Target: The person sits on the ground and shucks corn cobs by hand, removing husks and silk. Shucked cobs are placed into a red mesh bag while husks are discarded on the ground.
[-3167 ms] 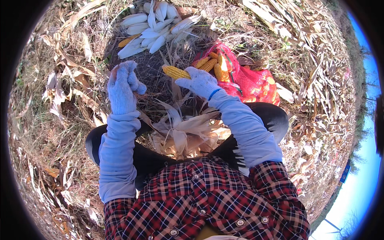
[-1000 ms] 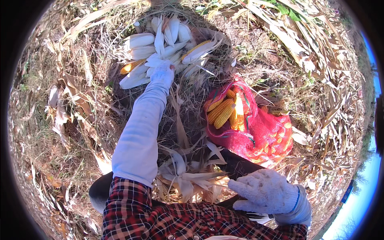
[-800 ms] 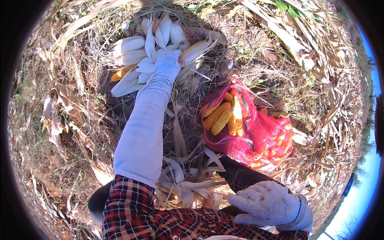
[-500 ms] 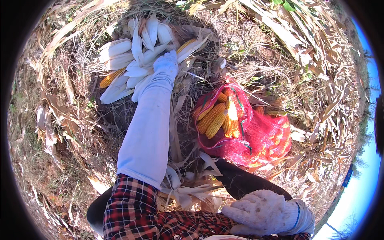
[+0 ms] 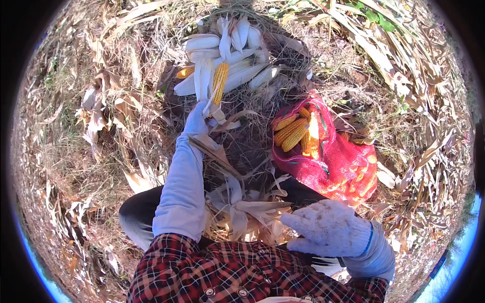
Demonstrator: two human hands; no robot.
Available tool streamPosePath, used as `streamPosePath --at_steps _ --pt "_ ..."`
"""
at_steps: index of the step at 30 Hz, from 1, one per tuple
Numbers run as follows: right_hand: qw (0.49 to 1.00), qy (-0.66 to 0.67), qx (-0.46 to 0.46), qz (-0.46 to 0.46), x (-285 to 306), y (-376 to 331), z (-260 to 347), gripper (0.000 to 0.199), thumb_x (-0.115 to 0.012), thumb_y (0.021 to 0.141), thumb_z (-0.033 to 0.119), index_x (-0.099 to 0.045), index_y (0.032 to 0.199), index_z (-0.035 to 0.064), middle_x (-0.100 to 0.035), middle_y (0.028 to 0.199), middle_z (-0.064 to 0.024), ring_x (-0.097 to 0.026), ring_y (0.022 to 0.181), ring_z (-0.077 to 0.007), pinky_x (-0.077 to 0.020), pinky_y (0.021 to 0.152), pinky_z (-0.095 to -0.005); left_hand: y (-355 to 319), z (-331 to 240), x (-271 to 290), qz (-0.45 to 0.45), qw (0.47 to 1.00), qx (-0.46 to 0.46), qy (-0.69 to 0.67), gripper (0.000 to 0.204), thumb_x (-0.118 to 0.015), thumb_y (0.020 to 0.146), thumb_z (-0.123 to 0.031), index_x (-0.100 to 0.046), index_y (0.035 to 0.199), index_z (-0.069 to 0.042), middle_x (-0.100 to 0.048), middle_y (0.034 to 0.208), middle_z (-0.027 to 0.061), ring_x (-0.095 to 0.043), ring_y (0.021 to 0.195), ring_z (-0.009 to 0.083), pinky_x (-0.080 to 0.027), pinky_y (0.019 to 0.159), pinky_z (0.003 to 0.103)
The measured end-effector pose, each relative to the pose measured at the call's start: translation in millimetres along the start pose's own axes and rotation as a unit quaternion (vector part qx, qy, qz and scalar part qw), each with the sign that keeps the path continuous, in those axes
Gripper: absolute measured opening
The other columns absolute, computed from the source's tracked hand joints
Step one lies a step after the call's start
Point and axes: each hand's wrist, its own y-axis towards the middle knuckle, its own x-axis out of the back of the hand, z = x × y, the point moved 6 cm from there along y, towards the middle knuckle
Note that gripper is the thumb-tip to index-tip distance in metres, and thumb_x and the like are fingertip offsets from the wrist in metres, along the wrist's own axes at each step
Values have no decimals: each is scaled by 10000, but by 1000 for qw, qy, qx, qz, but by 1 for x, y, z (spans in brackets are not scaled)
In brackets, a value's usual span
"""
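My left hand (image 5: 197,120), in a white glove, is closed around the base of an ear of corn (image 5: 220,83). Its yellow kernels are bare on one side, and pale husk hangs from it. Just beyond lies a pile of ears in whitish husks (image 5: 242,43), with another yellow tip (image 5: 185,72) poking out at its left. My right hand (image 5: 331,228), in a soiled white glove, hovers near my lap at the lower right, fingers stretched out and holding nothing. To the right, a red mesh bag (image 5: 348,169) lies with its mouth spread, showing several husked ears (image 5: 292,135) inside.
Stripped husks (image 5: 242,209) lie between my legs. My dark-trousered left knee (image 5: 139,214) bends at the left. Dry stalks and leaves (image 5: 384,60) cover the ground at the upper right, with dry grass and leaf litter (image 5: 96,121) at the left.
My left hand has drawn back from the pile toward me, bringing an ear of corn with it. My right hand has risen slightly, thumb and fingers farther apart. The view has shifted.
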Motion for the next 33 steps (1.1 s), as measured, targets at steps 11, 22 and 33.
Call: streamPosePath --at_steps 11,22,33 --pt "966 72 -85 -234 -4 21 -21 459 -739 983 296 -637 1358 54 -692 1303 -116 -696 1137 -272 -567 956 -377 -214 12 24 95 988 24 -117 342 -620 1030 -403 -634 1230 -126 -701 1067 64 -679 924 190 -549 728 347" --pt "496 797 -8 -345 -83 105 4 397 -696 1018 308 -594 1324 77 -672 1213 -86 -688 1110 -246 -586 956 -458 -303 4 12 255 967 -19 3 556 -682 966 -261 -554 1423 30 -697 1232 106 -703 1027 191 -584 879 325" --pt "425 782 -50 -453 -130 131 -33 284 -699 1019 286 -600 1107 36 -671 1002 -114 -695 945 -292 -597 936 -480 -260 6 19 105 973 -137 -152 269 -654 1040 -150 -638 1252 15 -737 1075 120 -708 953 204 -595 890 357"
